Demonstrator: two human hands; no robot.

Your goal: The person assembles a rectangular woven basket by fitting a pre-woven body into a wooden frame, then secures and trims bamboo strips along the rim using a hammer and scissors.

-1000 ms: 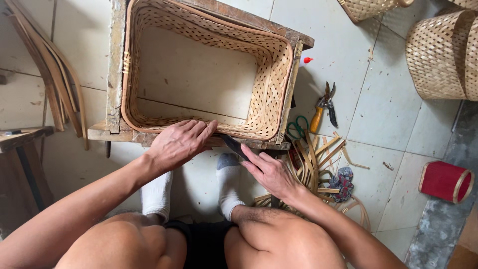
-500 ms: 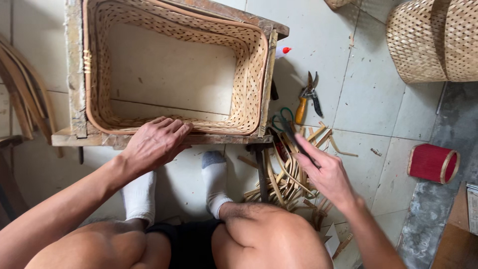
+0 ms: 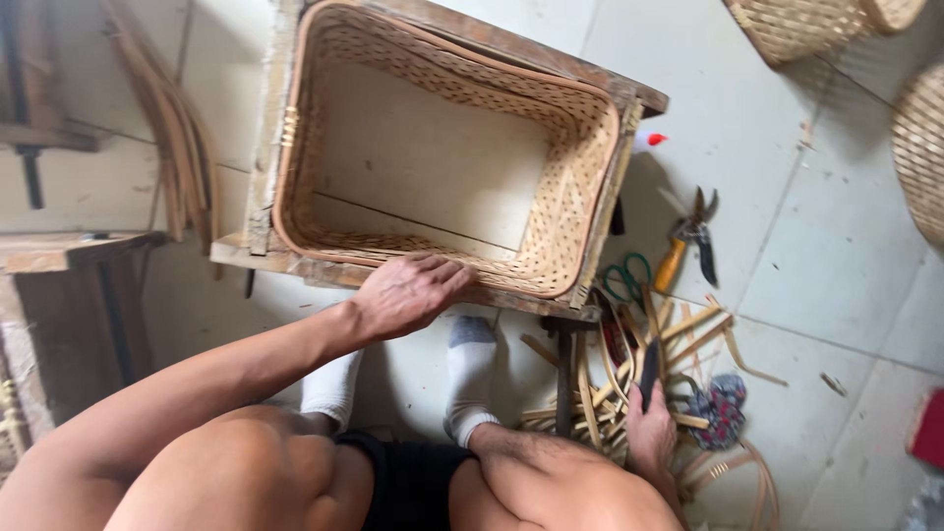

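Two hands are seen. On the left, the left hand (image 3: pixel 408 293) is laid flat, holding nothing, on the near rim of the woven basket (image 3: pixel 447 147), which sits on a wooden stand (image 3: pixel 258 167). On the right, a dark blade (image 3: pixel 649 369) is gripped by the right hand (image 3: pixel 651 433) over bamboo strips (image 3: pixel 688 329) on the floor.

One head-worn camera looks steeply down, close over knees and floor (image 3: pixel 816 256).

Pale tiled floor (image 3: pixel 787 246), daylit; wooden bench (image 3: pixel 59 251) at left edge
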